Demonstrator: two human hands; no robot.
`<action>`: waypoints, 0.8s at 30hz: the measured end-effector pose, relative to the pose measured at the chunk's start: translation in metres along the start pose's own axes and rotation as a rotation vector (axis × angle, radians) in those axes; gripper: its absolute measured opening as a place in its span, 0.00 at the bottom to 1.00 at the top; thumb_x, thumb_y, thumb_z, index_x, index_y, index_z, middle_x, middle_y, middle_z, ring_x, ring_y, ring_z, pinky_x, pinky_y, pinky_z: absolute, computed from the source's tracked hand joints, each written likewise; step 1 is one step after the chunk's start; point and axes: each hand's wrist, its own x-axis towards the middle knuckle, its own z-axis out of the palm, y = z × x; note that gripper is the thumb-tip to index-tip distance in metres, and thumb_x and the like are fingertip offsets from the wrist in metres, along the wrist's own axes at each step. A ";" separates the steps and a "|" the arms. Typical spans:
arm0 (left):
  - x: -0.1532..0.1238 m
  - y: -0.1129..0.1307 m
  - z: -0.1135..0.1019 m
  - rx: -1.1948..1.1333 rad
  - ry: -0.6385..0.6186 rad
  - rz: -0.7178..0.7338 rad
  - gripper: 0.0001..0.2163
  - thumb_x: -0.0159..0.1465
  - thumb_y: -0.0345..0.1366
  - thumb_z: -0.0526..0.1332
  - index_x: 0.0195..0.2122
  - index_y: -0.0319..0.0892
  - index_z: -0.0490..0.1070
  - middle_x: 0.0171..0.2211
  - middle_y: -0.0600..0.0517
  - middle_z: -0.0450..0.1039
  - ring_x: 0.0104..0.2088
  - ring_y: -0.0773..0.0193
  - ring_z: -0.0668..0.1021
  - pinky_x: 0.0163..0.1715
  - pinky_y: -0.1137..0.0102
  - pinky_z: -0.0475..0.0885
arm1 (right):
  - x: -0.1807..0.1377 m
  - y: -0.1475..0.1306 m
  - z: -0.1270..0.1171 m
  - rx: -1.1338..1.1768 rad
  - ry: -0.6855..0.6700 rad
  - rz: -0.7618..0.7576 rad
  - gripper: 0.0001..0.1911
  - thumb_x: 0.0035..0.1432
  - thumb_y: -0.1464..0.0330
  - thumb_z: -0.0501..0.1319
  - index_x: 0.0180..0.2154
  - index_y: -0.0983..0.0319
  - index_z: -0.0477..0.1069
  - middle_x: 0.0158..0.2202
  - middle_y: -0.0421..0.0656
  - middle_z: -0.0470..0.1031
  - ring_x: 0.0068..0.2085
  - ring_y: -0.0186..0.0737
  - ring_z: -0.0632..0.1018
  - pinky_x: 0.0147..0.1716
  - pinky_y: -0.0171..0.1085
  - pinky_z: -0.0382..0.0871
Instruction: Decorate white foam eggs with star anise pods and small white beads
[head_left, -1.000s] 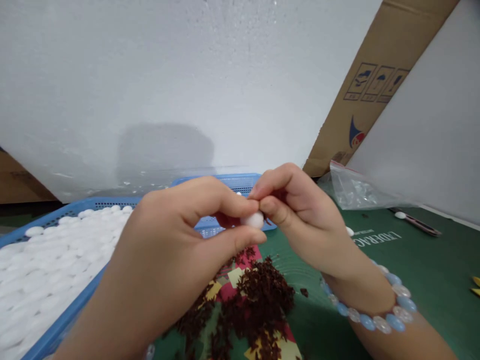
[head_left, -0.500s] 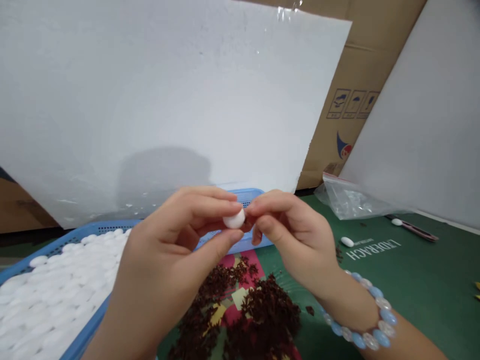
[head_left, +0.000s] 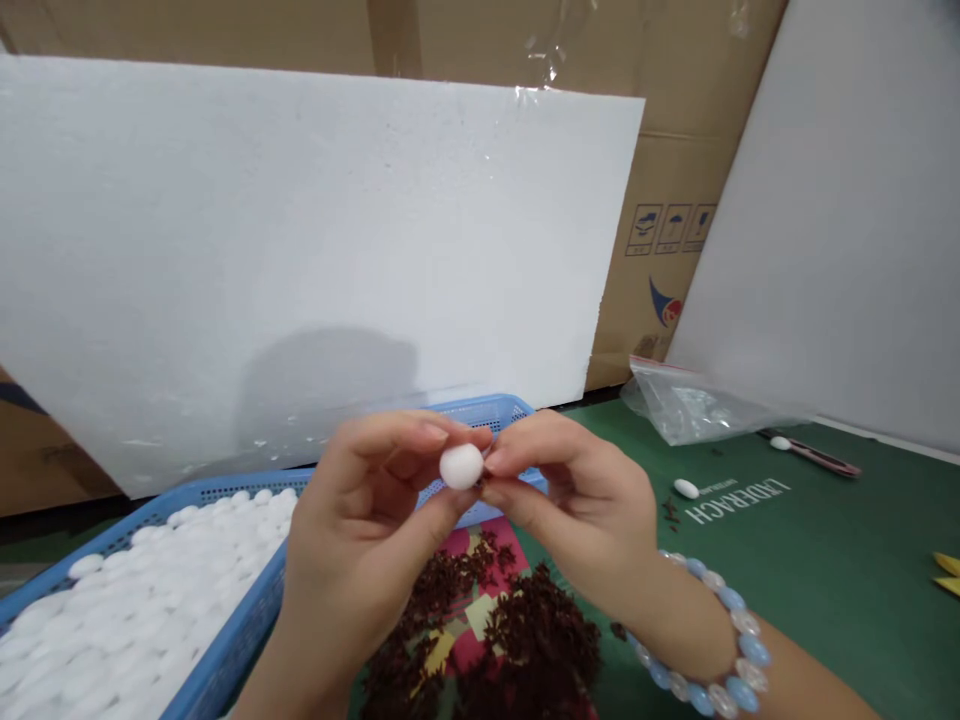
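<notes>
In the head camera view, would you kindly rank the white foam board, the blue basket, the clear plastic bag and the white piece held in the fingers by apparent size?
1. white foam board
2. blue basket, partly cut off by the frame
3. clear plastic bag
4. white piece, smallest even though it is nearest the camera

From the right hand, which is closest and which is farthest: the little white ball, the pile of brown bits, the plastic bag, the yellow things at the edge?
1. White ball: pinched at the right hand's fingertips, shared with the left hand.
2. Brown bits: just below the hand.
3. Plastic bag: up and to the right.
4. Yellow things: far right edge.
</notes>
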 end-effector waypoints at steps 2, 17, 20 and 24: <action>-0.001 -0.002 -0.001 0.045 -0.010 0.028 0.15 0.46 0.18 0.54 0.29 0.47 0.65 0.28 0.59 0.67 0.31 0.73 0.70 0.32 0.81 0.69 | 0.000 0.000 0.000 0.000 0.008 0.006 0.07 0.42 0.77 0.56 0.22 0.60 0.63 0.21 0.37 0.66 0.25 0.28 0.69 0.20 0.26 0.64; -0.006 0.001 -0.007 0.367 -0.105 0.251 0.16 0.45 0.18 0.56 0.29 0.46 0.66 0.25 0.59 0.65 0.28 0.73 0.68 0.28 0.80 0.67 | 0.009 -0.007 -0.005 0.292 -0.150 0.483 0.07 0.37 0.76 0.57 0.21 0.61 0.60 0.20 0.35 0.62 0.22 0.26 0.66 0.19 0.27 0.60; -0.006 0.004 -0.006 0.377 -0.138 0.221 0.10 0.45 0.22 0.57 0.26 0.44 0.66 0.21 0.58 0.64 0.24 0.72 0.69 0.21 0.78 0.67 | 0.012 -0.013 -0.008 0.310 -0.209 0.584 0.07 0.38 0.77 0.56 0.21 0.62 0.60 0.18 0.34 0.61 0.21 0.25 0.64 0.17 0.26 0.58; -0.004 0.007 -0.007 0.507 -0.190 0.284 0.09 0.46 0.21 0.56 0.24 0.43 0.65 0.21 0.58 0.65 0.23 0.72 0.69 0.20 0.79 0.66 | 0.015 -0.016 -0.011 0.265 -0.293 0.678 0.06 0.39 0.78 0.55 0.21 0.63 0.60 0.18 0.34 0.61 0.21 0.24 0.63 0.19 0.26 0.58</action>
